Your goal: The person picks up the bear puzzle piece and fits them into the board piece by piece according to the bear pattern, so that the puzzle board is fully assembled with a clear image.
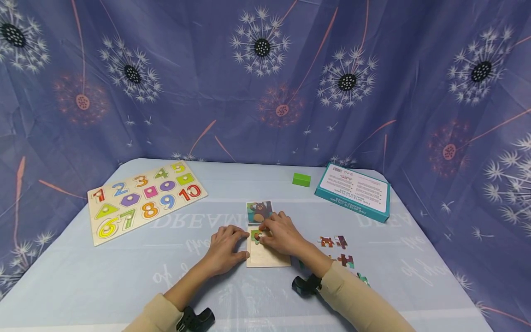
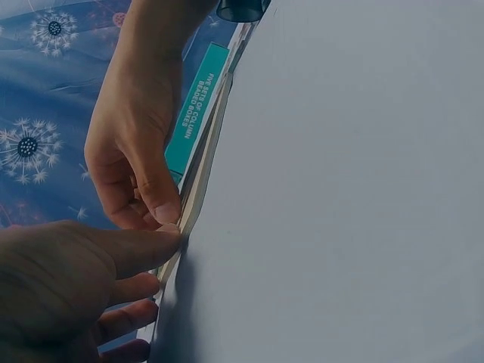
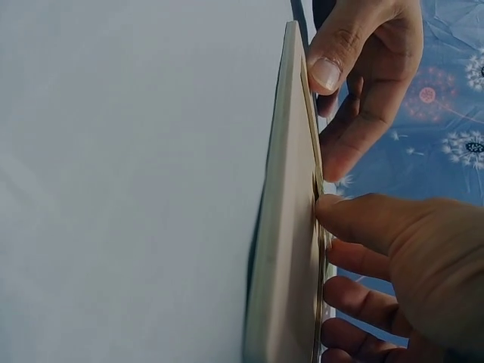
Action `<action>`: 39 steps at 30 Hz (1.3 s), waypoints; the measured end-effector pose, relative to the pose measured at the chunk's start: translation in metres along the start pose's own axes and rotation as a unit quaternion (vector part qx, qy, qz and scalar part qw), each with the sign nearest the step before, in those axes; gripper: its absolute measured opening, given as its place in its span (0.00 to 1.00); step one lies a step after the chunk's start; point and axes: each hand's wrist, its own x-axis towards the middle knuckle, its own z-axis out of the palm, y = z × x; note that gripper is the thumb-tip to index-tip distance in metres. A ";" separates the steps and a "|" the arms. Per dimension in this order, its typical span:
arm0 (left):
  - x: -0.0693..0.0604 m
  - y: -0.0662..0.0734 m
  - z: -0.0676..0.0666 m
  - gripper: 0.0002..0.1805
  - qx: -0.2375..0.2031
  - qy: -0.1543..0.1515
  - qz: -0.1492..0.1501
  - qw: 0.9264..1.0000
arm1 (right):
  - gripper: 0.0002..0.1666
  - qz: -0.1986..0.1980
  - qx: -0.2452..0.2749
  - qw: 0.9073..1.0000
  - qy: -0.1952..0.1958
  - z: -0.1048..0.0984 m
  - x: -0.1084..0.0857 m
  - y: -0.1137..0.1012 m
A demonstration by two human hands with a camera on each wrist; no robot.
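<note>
**Early going: most of the tray [image 1: 269, 260] looks left to fill**

Nearest, on the surface [image 1: 249, 299], loose puzzle pieces [image 1: 345, 261] lie to the right of the tray, some partly hidden by the right arm [image 1: 361, 297]. The tray's near part shows bare wood, so only a beginning seems made. The left hand [image 1: 224, 249] has a loose grip, thumb and fingers spread against the tray's left edge, apparently steadying rather than clasping it. The right hand [image 1: 282, 234] has its grip nearly closed, thumb and forefinger bent in about a coloured piece [image 1: 255, 235] at the tray's far left corner, seemingly pinching it. How many are seated beneath that hand is hidden. Just beyond the tray lies a bear picture [image 1: 259, 213]. Farther off are a number board [image 1: 138, 216], a teal box [image 1: 352, 191] and a green block [image 1: 301, 180].
</note>
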 end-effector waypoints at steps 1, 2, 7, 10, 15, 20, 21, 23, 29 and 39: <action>0.000 0.000 0.000 0.22 0.000 0.000 0.000 1.000 | 0.17 0.000 -0.002 1.000 0.001 0.000 0.000 0.000; 0.000 0.000 0.000 0.22 -0.001 -0.001 0.000 1.000 | 0.17 -0.001 -0.004 1.000 0.003 0.001 0.000 0.000; -0.001 0.000 0.000 0.22 -0.001 0.000 0.001 1.000 | 0.17 -0.003 -0.012 1.000 0.009 0.004 0.002 0.002; -0.001 0.000 0.000 0.22 0.001 0.003 0.004 1.000 | 0.17 -0.003 -0.014 1.000 0.013 0.005 0.003 0.002; -0.001 -0.001 0.000 0.23 0.000 0.003 0.007 1.000 | 0.16 -0.001 -0.015 1.000 0.020 0.006 0.004 0.002; -0.001 -0.001 0.000 0.23 -0.008 -0.001 0.001 1.000 | 0.16 0.002 -0.017 1.000 0.024 0.006 0.004 0.001; -0.001 -0.001 0.000 0.23 -0.009 -0.002 0.000 1.000 | 0.16 0.003 -0.017 1.000 0.024 0.006 0.004 0.001; -0.001 -0.001 0.000 0.23 -0.008 -0.002 0.000 1.000 | 0.15 0.005 -0.018 1.000 0.024 0.006 0.004 0.000; -0.001 0.000 0.000 0.22 0.000 0.007 0.008 1.000 | 0.15 0.005 -0.017 1.000 0.024 0.006 0.004 0.000; -0.001 0.001 0.000 0.21 0.001 0.010 0.007 1.000 | 0.16 0.019 0.001 1.000 0.017 -0.002 0.003 -0.001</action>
